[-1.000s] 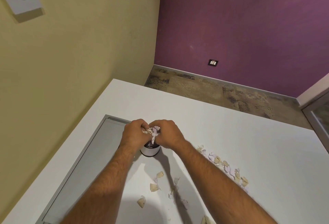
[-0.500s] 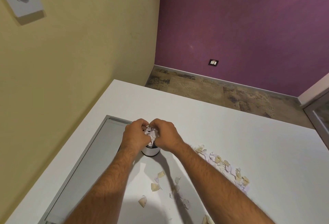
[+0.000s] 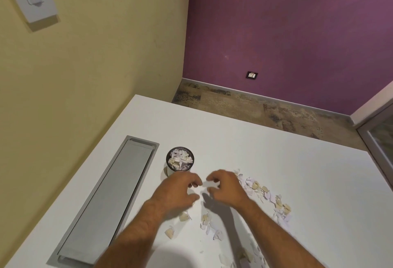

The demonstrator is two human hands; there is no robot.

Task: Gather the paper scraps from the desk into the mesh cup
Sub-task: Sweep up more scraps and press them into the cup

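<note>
Both hands are held empty above the surface [image 3: 265, 144], fingers loosely spread: left hand [image 3: 177, 191], right hand [image 3: 225, 188]. The mesh cup [image 3: 180, 160], nearly full, stands just beyond the left. The long scrap trail [image 3: 265, 195] runs rightward and nearer, closest to the right hand.

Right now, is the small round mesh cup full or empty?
Nearly full: the small round mesh cup stands upright with pale paper scraps heaped to its rim.

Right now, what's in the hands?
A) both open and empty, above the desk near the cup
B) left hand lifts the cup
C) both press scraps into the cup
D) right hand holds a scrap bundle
A: the left hand and right hand hover open with nothing in them, while the mesh cup stands apart, full of scraps.
</note>
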